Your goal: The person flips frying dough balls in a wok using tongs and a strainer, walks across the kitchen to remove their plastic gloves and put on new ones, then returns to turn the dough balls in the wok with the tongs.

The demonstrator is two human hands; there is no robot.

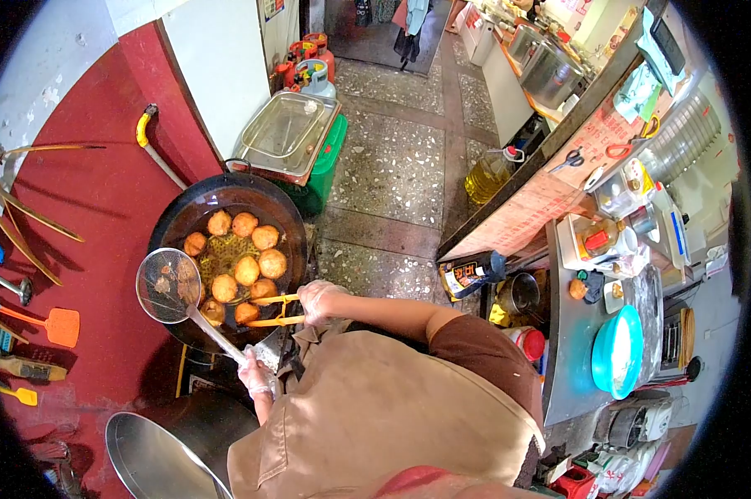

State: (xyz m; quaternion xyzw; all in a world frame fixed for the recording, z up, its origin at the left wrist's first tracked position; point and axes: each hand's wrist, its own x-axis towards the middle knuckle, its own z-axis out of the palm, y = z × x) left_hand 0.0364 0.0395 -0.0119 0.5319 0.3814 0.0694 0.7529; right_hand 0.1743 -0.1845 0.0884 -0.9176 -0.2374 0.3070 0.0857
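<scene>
My left hand (257, 373), in a clear plastic glove, is closed around the handle of a wire-mesh skimmer (169, 287). The skimmer's round mesh hangs over the left rim of a large black wok (169, 220), with small crumbs on it. My right hand (321, 301), also gloved, is shut on yellow tongs (275, 321). Their two arms point left over the wok's near right side, beside a fried ball (264, 289). Several golden-brown fried balls (246, 270) float in bubbling oil (225, 248). Whether the tongs' tips touch one, I cannot tell.
A large metal pot (155, 453) stands below the wok. Beyond it, a lidded tray (285, 125) rests on a green bin (329, 158). Utensils, including an orange fly swatter (61, 327), hang on the red wall. Right is a counter with a turquoise basin (617, 353).
</scene>
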